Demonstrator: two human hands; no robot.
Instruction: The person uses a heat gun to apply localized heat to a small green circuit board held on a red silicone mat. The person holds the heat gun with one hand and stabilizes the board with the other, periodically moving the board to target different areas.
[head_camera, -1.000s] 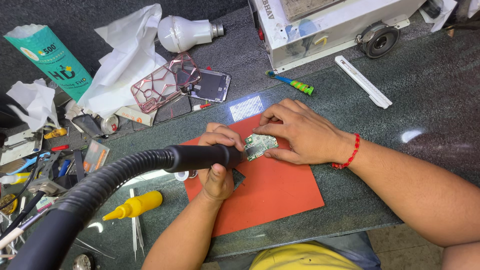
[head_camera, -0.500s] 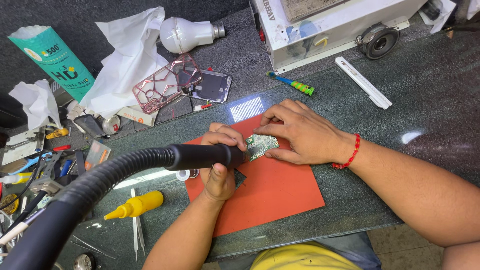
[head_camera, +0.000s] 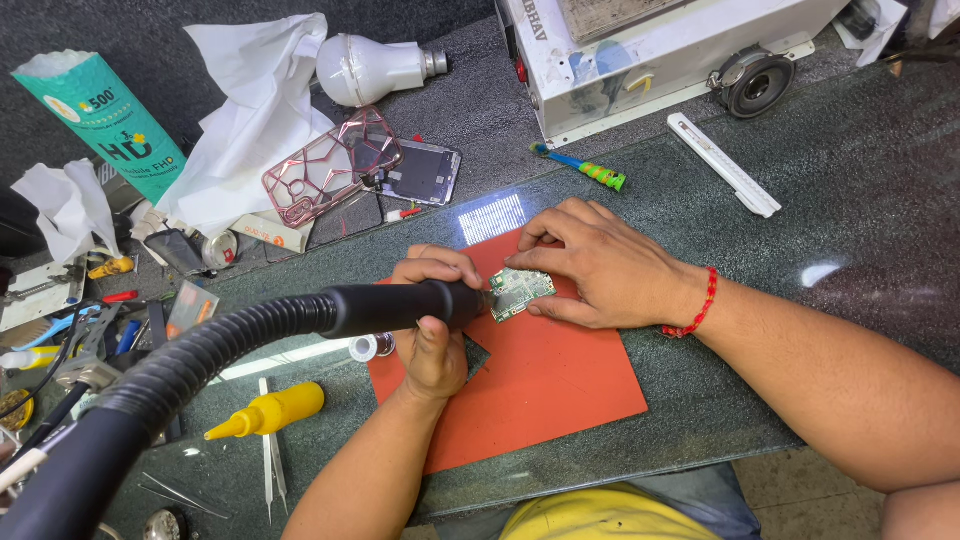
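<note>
My left hand (head_camera: 432, 330) grips the black handle of a hot-air tool (head_camera: 395, 307) whose ribbed black hose (head_camera: 170, 380) runs off to the lower left. Its nozzle tip points at the left edge of a small green circuit board (head_camera: 522, 291) lying on a red mat (head_camera: 540, 375). My right hand (head_camera: 600, 265), with a red bead bracelet at the wrist, presses the board down with its fingers along the top and right sides.
A white machine (head_camera: 640, 50) stands at the back. Near it lie a white ruler-like bar (head_camera: 724, 164), a small brush (head_camera: 585, 167), a phone part (head_camera: 425, 172), a pink case (head_camera: 330, 165), a bulb (head_camera: 375, 68), a yellow squeeze bottle (head_camera: 270, 410), tweezers (head_camera: 270, 465) and several tools at left.
</note>
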